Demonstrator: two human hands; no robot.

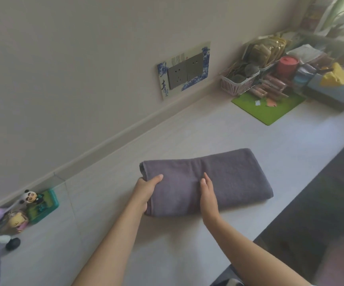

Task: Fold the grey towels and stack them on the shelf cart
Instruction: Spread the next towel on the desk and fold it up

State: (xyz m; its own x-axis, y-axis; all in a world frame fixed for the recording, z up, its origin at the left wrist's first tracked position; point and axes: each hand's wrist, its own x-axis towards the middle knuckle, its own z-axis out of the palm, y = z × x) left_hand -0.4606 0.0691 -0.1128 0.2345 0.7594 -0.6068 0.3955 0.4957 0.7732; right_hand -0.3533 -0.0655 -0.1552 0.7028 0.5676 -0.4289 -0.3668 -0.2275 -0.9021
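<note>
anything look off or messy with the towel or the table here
Nothing stands out. The grey folded towel lies flat and even on the white table, with the left hand gripping its end and the right hand resting flat at its middle.

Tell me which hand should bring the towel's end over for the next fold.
Probably the left hand: it already grips the left end of the grey towel, thumb on top. The right hand lies flat along the middle, well placed to hold the fold line.
</note>
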